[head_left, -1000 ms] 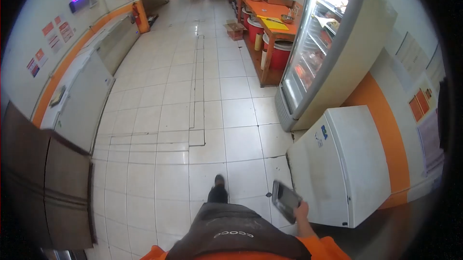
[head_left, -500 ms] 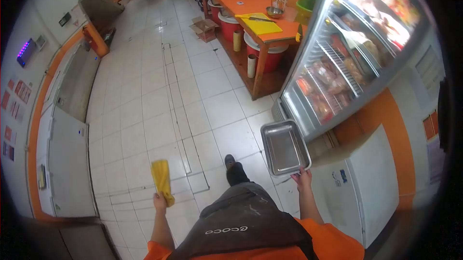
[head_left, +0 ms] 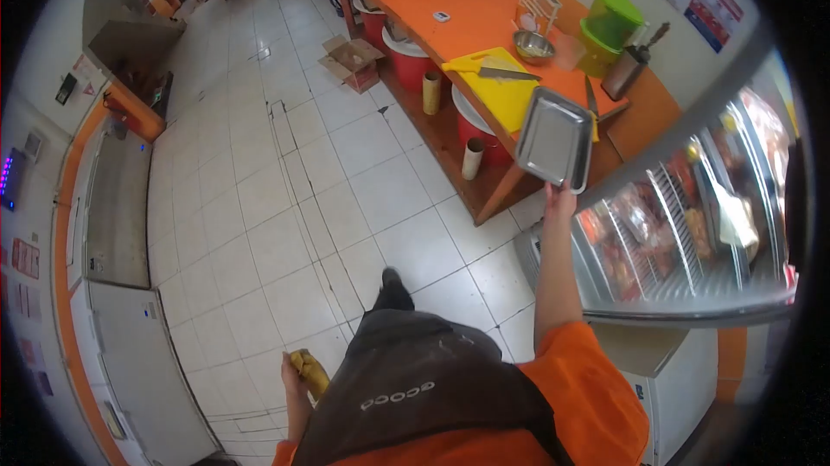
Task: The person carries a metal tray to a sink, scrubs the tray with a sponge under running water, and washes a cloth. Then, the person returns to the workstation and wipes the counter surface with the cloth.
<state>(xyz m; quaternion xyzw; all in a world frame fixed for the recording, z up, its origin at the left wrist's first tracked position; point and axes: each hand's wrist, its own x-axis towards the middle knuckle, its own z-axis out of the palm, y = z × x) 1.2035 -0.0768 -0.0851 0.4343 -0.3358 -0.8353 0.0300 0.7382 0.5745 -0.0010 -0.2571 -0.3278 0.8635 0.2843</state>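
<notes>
Cloth on the left, tray on the right!

Left hand (head_left: pixel 296 379), low beside the dark apron (head_left: pixel 424 388): fingers closed around a bunched yellow cloth (head_left: pixel 311 373), forearm pointing forward. Across to the right hand (head_left: pixel 560 200), arm stretched well out, fingers gripping the near edge of a metal tray (head_left: pixel 555 139)! That tray is at the near end of the orange counter (head_left: pixel 475 8); whether they touch, can't tell. Far right, the glass-door fridge (head_left: pixel 674 224), packed with food.

The bowl (head_left: pixel 533 47) sits on the table (head_left: pixel 480 6) beyond the tray (head_left: pixel 554 137).
</notes>
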